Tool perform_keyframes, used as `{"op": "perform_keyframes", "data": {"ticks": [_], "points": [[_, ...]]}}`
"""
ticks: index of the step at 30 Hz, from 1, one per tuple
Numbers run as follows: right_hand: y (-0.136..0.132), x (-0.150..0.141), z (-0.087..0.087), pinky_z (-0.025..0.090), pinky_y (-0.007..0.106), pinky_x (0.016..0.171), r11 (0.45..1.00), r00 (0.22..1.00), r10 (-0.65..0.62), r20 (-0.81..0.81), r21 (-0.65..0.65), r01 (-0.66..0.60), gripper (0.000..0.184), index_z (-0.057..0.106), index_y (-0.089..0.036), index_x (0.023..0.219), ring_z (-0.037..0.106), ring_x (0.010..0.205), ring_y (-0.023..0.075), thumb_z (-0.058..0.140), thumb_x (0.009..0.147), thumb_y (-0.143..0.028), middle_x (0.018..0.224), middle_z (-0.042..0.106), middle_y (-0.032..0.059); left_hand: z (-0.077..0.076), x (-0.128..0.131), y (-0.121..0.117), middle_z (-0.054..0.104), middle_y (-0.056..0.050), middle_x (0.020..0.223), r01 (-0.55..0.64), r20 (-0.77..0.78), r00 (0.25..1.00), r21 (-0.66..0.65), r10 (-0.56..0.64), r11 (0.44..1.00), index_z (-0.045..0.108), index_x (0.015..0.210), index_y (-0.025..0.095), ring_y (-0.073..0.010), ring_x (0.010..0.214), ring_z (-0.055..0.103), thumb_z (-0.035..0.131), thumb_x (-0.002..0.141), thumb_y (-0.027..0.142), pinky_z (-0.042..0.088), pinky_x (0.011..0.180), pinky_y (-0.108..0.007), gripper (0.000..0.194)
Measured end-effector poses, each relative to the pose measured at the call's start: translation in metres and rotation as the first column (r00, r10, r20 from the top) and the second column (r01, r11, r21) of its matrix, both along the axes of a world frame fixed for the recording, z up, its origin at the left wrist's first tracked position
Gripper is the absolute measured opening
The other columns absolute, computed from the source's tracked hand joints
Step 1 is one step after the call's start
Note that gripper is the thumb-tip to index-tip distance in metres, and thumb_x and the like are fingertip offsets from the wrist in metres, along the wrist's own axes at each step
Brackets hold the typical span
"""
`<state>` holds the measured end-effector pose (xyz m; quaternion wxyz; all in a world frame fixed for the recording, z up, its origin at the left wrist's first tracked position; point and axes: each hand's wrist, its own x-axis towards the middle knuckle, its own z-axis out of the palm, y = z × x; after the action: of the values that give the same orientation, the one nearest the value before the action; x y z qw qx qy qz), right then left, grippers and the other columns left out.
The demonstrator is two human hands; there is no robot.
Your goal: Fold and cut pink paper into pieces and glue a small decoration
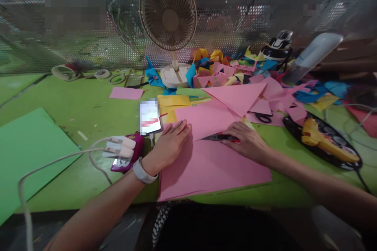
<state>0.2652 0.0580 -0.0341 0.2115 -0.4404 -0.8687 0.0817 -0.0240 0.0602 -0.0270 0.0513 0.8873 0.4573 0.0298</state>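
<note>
My left hand [173, 141] lies flat on a large pink paper sheet [212, 172], fingers outstretched and a white-banded watch on its wrist. My right hand [246, 139] is closed around a utility knife [212, 137] with a black and red body. Its pointed end faces left, low over the paper, and a faint line shows on the sheet at the tip. Fingers cover part of the handle. A lit phone [150, 117] stands just beyond my left hand, beside a yellow paper strip [173, 100]. A folded pink sheet [238, 96] overlaps the far edge.
A desk fan [171, 19] stands at the back, near piled paper scraps [218, 72]. Plugs [120, 147] sit in a purple power strip [129, 164], cable trailing left. Green paper [32, 157] lies left. A yellow glue gun [326, 139] rests on a black tray [352, 164] at right.
</note>
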Motion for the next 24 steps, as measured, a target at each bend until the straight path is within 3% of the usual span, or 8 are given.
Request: {"op": "perform_keyframes", "data": {"ticks": [9, 24], "points": [[0.0, -0.014, 0.01, 0.047, 0.034, 0.078, 0.999, 1.0, 0.03, -0.003, -0.035, -0.03, 0.015, 0.065, -0.019, 0.096, 0.057, 0.089, 0.0215, 0.06, 0.085, -0.029, 0.088, 0.061, 0.0064, 0.004, 0.002, -0.001, 0.029, -0.007, 0.149, 0.015, -0.041, 0.999, 0.017, -0.015, 1.0, 0.03, 0.142, 0.019, -0.0218, 0.137, 0.024, 0.024, 0.098, 0.022, 0.022, 0.109, -0.046, 0.044], [-0.003, -0.018, 0.009, 0.047, 0.035, 0.075, 0.998, 0.998, 0.056, 0.001, -0.04, -0.056, 0.016, 0.064, -0.02, 0.098, 0.056, 0.087, 0.0219, 0.059, 0.086, -0.03, 0.088, 0.06, 0.0069, 0.002, 0.001, -0.001, 0.031, -0.009, 0.148, 0.017, -0.017, 1.0, 0.038, -0.016, 0.999, 0.032, 0.141, 0.019, -0.0224, 0.136, 0.026, 0.027, 0.099, 0.024, 0.022, 0.11, -0.043, 0.043]]}}
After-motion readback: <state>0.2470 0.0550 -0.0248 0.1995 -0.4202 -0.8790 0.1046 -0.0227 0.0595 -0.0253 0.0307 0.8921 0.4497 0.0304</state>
